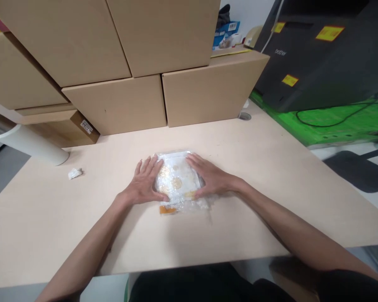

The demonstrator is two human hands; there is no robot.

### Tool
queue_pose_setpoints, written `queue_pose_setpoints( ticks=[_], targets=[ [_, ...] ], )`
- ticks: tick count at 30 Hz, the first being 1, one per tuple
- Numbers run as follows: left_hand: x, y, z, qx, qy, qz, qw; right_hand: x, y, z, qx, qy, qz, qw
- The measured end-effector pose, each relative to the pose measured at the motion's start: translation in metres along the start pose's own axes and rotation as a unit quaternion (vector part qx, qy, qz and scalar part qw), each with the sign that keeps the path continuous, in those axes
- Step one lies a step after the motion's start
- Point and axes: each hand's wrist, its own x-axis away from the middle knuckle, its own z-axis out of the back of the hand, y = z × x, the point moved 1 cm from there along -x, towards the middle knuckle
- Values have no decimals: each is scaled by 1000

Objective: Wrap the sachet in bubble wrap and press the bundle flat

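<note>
Head view: a clear-wrapped packet (175, 173) lies flat on the pale tabletop (255, 222), near the front edge and squarely between the person's two hands. The left hand (144, 180) grasps its left side, fingers spread along the upper part and thumb on the lower edge; the right hand (210, 174) grasps the opposite side in much the same way, neither one clenched. Such a mirrored hold probably keeps the packet steady and stops it from turning, while the wide spread of fingers should share the pressure over a shiny, slippery-looking wrapper. Loose film (195, 205) bunches along the near edge beside an orange patch (167, 210) (whether that is tape or a label, I cannot tell), and the thumbs lie close to it, perhaps to keep that side down. Cardboard boxes (116, 105) are stacked along the back, seemingly to leave the front as working space. A white cylinder (33, 144) is over by the left edge, near a crumpled scrap (74, 173), both well apart from the hands. Beyond the right edge, a dark machine (315, 71) rests on a green surface (349, 126), off the table altogether.
</note>
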Motion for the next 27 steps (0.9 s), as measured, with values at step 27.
queue_pose_setpoints(
  ticks=[27],
  targets=[
    [19, 11, 6, 76, 44, 13, 996, 12, -8, 0, -141, 108, -57, 982]
  ],
)
